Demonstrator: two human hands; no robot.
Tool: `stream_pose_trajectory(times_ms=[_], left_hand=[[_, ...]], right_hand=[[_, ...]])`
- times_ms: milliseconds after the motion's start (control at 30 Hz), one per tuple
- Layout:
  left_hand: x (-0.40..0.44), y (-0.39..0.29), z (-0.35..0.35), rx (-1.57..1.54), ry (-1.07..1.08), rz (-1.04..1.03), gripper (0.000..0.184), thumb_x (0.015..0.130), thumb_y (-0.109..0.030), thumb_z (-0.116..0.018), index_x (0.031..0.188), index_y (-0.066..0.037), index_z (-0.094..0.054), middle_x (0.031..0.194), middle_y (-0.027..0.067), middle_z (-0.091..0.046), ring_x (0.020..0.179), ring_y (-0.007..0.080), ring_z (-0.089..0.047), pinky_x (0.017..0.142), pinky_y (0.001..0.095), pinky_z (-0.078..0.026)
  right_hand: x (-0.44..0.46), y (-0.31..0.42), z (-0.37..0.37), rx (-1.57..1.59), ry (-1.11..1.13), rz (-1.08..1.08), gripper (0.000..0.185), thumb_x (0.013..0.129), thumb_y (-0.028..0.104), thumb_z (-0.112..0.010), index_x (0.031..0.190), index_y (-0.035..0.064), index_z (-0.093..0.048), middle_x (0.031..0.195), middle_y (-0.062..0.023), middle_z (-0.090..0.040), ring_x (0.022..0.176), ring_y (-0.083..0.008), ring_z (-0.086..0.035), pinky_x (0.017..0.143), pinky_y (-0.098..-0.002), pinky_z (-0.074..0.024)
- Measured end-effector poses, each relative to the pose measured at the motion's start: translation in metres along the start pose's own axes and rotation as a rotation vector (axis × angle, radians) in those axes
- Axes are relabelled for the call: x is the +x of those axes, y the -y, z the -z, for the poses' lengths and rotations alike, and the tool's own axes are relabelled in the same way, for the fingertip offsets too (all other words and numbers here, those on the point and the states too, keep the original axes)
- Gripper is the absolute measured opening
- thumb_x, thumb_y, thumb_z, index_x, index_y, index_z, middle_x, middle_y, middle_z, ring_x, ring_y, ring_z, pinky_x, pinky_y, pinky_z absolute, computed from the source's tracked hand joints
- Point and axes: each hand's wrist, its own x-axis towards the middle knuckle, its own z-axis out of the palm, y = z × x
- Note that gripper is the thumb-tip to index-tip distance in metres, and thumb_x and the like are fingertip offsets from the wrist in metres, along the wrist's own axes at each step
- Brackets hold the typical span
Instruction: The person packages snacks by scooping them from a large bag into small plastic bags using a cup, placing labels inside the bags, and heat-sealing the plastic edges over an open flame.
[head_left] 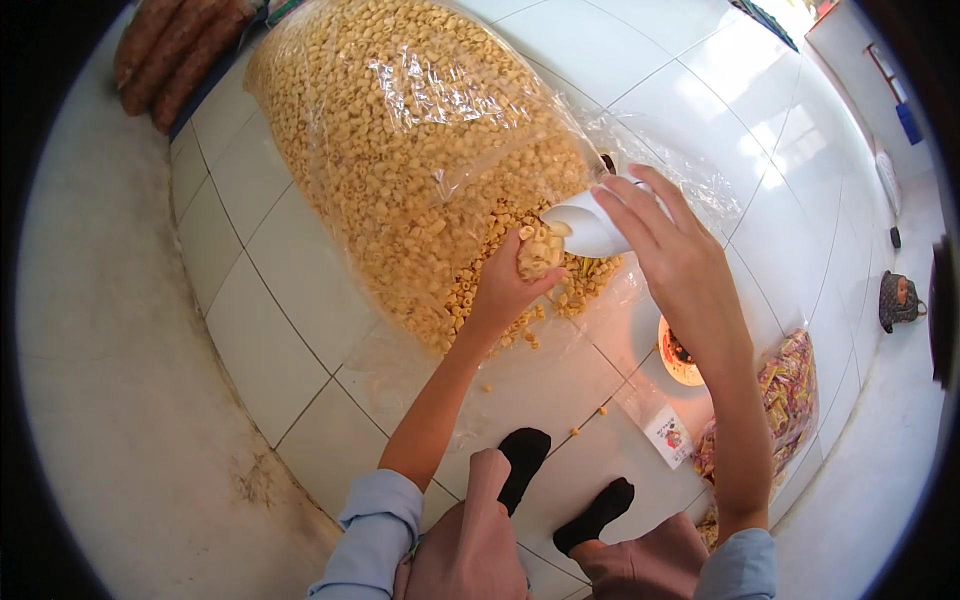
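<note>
Two hands work close together over the mouth of a sack

The left hand holds a pouch of snack pieces, its fingers clamped on it with the thumb on the opposite side. The pouch seems to be clear film, though its edge is hard to trace against the pieces. The grip sits low, perhaps to leave the top free.

The right hand is wrapped around a white scoop, fingers bent over it; its thumb is hidden, so I cannot tell how that presses. The scoop's mouth faces the pouch, with what seems to be a piece at its lip, a tilt that would suit guiding pieces leftward. Whether scoop and pouch touch, I cannot tell.

Both are held above the near end of the sack, which lies on the tiled floor; held there, spills would likely land among the loose pieces. A few strays lie nearer the feet.

To the right, a glowing dish, a white box and a bag of colourful packets sit near the right arm, probably placed for easy reach
</note>
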Motion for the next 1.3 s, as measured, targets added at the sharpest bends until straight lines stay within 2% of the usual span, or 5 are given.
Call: stream_pose_trajectory(times_ms=[400,633,700,1100,1300], left_hand=[[-0.015,0.019,0.008,-0.253,0.048,0.094,0.054,0.073,-0.015,-0.072,0.113,-0.005,-0.037,0.097,0.0052,-0.052,0.086,0.0110,-0.052,0.074,0.0245,-0.044],[-0.019,0.024,0.013,-0.448,0.204,0.240,0.052,0.091,-0.045,-0.034,0.127,-0.008,-0.026,0.104,0.0073,-0.048,0.095,0.0146,-0.048,0.085,0.0293,-0.040],[-0.020,0.023,0.006,-0.485,0.187,0.290,0.055,0.092,-0.049,-0.028,0.129,-0.008,-0.024,0.105,0.0074,-0.047,0.097,0.0150,-0.047,0.087,0.0297,-0.038],[-0.021,-0.030,-0.007,-0.510,0.022,-0.028,0.037,0.092,-0.019,-0.043,0.124,-0.003,-0.033,0.116,0.0078,-0.044,0.107,0.0144,-0.043,0.091,0.0261,-0.035],[-0.018,-0.047,-0.003,-0.589,-0.020,0.003,0.033,0.086,-0.006,-0.053,0.118,-0.001,-0.045,0.113,0.0062,-0.049,0.104,0.0130,-0.047,0.090,0.0256,-0.037]], right_hand=[[-0.092,0.025,-0.195,0.551,-0.042,-0.650,0.057,0.062,-0.004,-0.065,0.115,0.0027,-0.045,0.118,-0.0107,-0.045,0.111,-0.0304,-0.040,0.092,-0.0367,-0.0393],[-0.076,0.041,-0.196,0.575,-0.157,-0.626,0.062,0.074,0.014,-0.066,0.128,0.0064,-0.036,0.127,-0.0111,-0.040,0.120,-0.0284,-0.035,0.100,-0.0394,-0.0294],[-0.066,0.053,-0.184,1.643,-0.158,-0.818,0.067,0.076,0.023,-0.067,0.131,0.0070,-0.032,0.131,-0.0092,-0.037,0.123,-0.0240,-0.033,0.102,-0.0394,-0.0242],[-0.060,0.060,-0.157,1.613,-0.207,-0.760,0.057,0.083,0.006,-0.059,0.132,0.0047,-0.030,0.131,-0.0062,-0.037,0.115,-0.0151,-0.041,0.090,-0.0264,-0.0390],[-0.053,0.059,-0.114,1.705,-0.287,-0.684,0.055,0.084,0.017,-0.058,0.131,0.0045,-0.033,0.129,-0.0052,-0.038,0.118,-0.0161,-0.039,0.094,-0.0292,-0.0357]])
